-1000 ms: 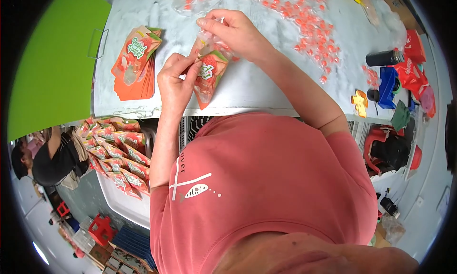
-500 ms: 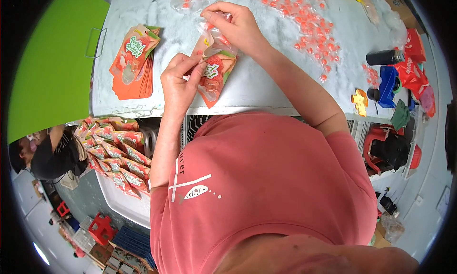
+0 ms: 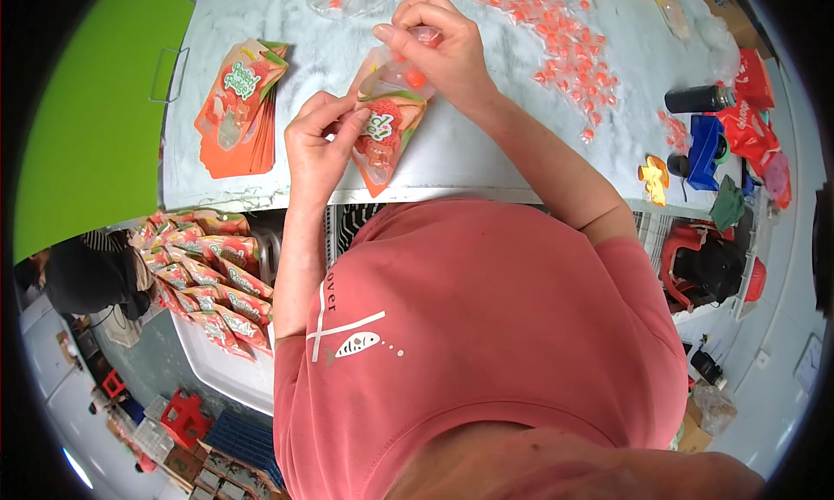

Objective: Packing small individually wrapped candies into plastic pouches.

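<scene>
Tilted over the table's near edge, a red-and-beige printed pouch [image 3: 382, 139] is pinched along its left side by my left hand [image 3: 320, 144], which is closed on it. My right hand [image 3: 445, 57] is closed above the pouch's open top, holding clear-wrapped red candies [image 3: 415, 79] between its fingers. The lowest of these candies touches the pouch's mouth; whether any lie inside is hidden. To the left lies a fanned stack of flat pouches [image 3: 239, 109].
Many loose wrapped candies [image 3: 569, 57] spread over the table [image 3: 495, 157] at the far right. Filled pouches [image 3: 208, 274] crowd a white tray [image 3: 213, 374] below left. A black bottle [image 3: 695, 99] and blue dispenser [image 3: 705, 152] stand right. A green panel [image 3: 95, 109] borders the left; another person sits beyond.
My right hand has shifted slightly right, with the candies lower at the pouch's mouth. My left hand has moved slightly left along with the pouch. The person at left has leaned out of sight.
</scene>
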{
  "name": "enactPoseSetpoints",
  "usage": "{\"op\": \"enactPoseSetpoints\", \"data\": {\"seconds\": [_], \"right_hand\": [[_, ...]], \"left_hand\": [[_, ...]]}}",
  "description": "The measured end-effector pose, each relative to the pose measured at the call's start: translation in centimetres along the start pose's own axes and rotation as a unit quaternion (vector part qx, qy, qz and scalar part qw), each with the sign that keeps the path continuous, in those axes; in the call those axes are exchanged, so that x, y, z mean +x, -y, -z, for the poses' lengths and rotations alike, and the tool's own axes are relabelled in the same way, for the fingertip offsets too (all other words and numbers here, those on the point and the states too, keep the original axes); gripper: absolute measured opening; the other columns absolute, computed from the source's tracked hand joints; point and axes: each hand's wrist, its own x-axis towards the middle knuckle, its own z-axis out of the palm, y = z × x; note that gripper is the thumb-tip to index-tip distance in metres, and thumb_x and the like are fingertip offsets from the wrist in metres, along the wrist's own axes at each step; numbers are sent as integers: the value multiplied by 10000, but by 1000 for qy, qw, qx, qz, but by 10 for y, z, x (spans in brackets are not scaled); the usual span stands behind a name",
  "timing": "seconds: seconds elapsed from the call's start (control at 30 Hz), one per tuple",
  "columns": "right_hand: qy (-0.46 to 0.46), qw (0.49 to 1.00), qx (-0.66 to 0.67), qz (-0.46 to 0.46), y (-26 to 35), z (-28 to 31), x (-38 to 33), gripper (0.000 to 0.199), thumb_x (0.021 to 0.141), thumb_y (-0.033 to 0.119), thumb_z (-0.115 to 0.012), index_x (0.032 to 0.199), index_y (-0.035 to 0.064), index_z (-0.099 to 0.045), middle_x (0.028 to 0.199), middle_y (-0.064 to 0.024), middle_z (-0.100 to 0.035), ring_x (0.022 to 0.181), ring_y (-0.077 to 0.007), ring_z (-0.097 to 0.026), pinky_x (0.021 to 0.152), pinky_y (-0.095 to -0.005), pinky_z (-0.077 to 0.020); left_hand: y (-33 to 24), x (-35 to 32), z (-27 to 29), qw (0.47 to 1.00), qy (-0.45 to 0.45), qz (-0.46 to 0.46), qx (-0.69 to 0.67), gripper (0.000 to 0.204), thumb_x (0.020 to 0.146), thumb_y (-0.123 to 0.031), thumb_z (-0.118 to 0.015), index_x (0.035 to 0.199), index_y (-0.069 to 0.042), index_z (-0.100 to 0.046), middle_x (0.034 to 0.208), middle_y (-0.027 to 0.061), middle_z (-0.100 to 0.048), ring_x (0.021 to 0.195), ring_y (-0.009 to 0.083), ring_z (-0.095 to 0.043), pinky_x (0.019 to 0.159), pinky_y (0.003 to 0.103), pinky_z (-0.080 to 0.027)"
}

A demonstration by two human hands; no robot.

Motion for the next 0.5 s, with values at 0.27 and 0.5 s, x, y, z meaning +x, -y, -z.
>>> {"op": "enactPoseSetpoints", "data": {"seconds": [0.27,0.5], "right_hand": [[132,974,-162,87,18,4,-14,65,880,76,-692,867,20,-663,986,-66,-572,785,-162,-594,661,-280,-494],[147,983,-93,59,43,0,-30,179,981,103,-521,1050,7,-656,1018,-107,-576,968,-211,-593,846,-325,-486]], "left_hand": [[-8,1,1,999,0,-22,28,178,809,3,-756,982,28,-726,733,37,-587,649,86,-564,588,224,-459],[-5,0,-1,1000,-3,-10,16,176,809,-1,-757,982,21,-729,750,43,-600,664,95,-576,604,228,-470]]}}
